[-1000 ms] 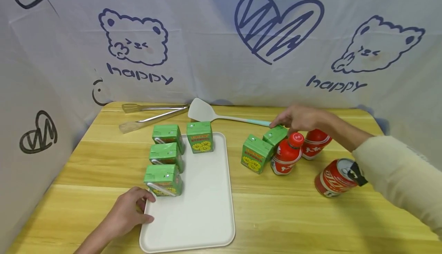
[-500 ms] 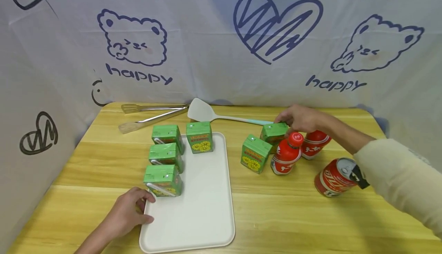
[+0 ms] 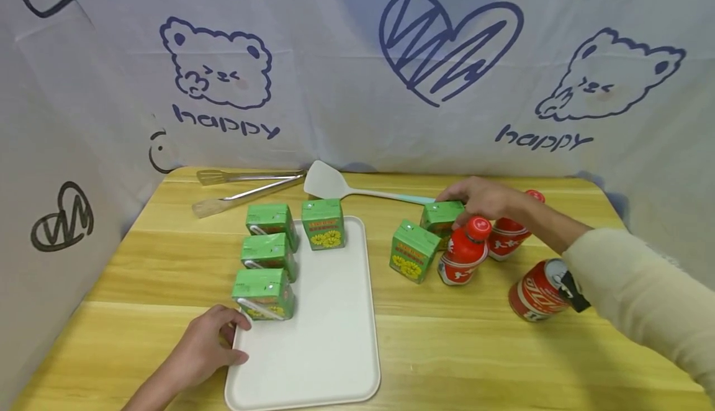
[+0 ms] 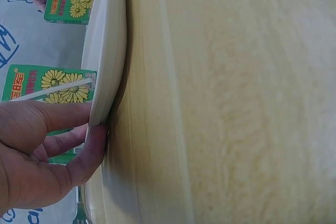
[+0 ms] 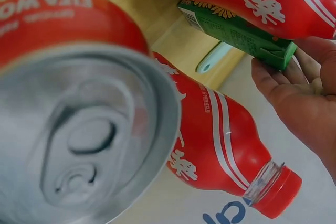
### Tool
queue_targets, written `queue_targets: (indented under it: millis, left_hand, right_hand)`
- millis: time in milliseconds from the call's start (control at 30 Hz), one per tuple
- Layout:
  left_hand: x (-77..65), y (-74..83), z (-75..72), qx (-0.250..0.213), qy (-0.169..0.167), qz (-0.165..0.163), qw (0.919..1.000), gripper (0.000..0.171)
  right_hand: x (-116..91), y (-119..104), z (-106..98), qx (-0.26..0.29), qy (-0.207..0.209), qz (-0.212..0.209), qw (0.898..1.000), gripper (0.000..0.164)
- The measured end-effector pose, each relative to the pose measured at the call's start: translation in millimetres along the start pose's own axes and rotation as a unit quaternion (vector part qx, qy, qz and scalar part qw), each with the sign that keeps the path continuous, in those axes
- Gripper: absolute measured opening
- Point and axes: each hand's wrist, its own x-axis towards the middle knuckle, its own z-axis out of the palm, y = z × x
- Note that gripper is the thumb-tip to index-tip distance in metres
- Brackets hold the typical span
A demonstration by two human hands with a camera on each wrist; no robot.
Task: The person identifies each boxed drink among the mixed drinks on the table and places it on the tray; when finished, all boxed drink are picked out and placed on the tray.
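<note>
My left hand (image 3: 203, 344) pinches the near left rim of a white tray (image 3: 329, 343); the left wrist view shows the fingers and thumb on either side of the tray's edge. Along the tray's left side stand several green drink cartons (image 3: 262, 293) with straws, and another carton (image 3: 324, 225) is at its far edge. Right of the tray, my right hand (image 3: 485, 197) holds a green drink carton (image 3: 438, 214) by its top, fingers and thumb on opposite sides in the right wrist view. A second loose carton (image 3: 412, 252) stands close in front of it.
Two red bottles (image 3: 463, 256) stand close to the right hand, one partly behind the wrist. A red can (image 3: 536, 293) is under the right forearm. Tongs (image 3: 251, 190) and a white spatula (image 3: 326, 181) lie along the back, before a cloth (image 3: 335, 88) backdrop.
The carton in my right hand has turned so its front faces nearer to me, and the right hand has shifted slightly. My left hand and the tray keep their place.
</note>
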Motion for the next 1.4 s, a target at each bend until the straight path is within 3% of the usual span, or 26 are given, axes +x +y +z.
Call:
queue_targets:
  millis: [333, 967, 1167, 1400]
  left_hand:
    - [1.1, 1.1, 0.8, 0.002, 0.0, 0.003, 1.0, 0.04]
    - [-0.7, -2.6, 3.0, -0.009, 0.001, 0.017, 0.9998, 0.041]
    - [-0.2, -1.2, 2.1, -0.006, 0.0, 0.019, 0.9998, 0.04]
    - [-0.6, -0.4, 0.4, -0.004, -0.001, 0.021, 0.9998, 0.04]
  right_hand:
    - [-3.5, 9.1, 0.2, 0.032, 0.013, -0.009, 0.999, 0.052]
    - [-9.3, -1.7, -5.0, 0.067, 0.054, -0.025, 0.996, 0.055]
    - [-9.6, -11.3, -9.2, 0.06, 0.09, -0.024, 0.994, 0.054]
    - [-12.1, -37.6, -14.4, 0.034, 0.146, -0.033, 0.988, 0.049]
